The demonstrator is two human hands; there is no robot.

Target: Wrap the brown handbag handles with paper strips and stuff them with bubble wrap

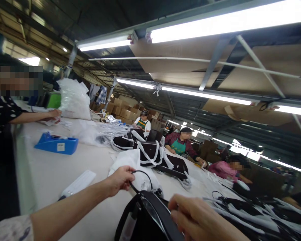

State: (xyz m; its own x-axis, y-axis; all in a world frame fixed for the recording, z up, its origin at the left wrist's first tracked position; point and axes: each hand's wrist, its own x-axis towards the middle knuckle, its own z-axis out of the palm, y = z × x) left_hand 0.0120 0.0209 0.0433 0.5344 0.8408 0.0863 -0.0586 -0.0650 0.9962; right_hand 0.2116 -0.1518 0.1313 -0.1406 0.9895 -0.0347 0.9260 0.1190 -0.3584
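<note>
A black handbag [163, 214] with a zipped or piped top edge stands in front of me, low in the picture. My left hand [121, 180] is closed in a pinch on the thin black bag handle [147, 175], which loops up from the bag's top. On the bag's right side, my right hand [188, 212] has its fingers bent around the edge; the fingertips are partly hidden. A small dark fitting [158, 191] sits near the handle's far end. White wrapping [130, 159] lies just beyond the bag.
A blue tape dispenser [57, 143] and a white packet [79, 182] lie on the table [95, 160] to the left. Several black bags with white-wrapped straps [150, 152] are piled ahead; more [253, 211] lie right. A bulging plastic sack [74, 98] stands back left. Several co-workers surround the table.
</note>
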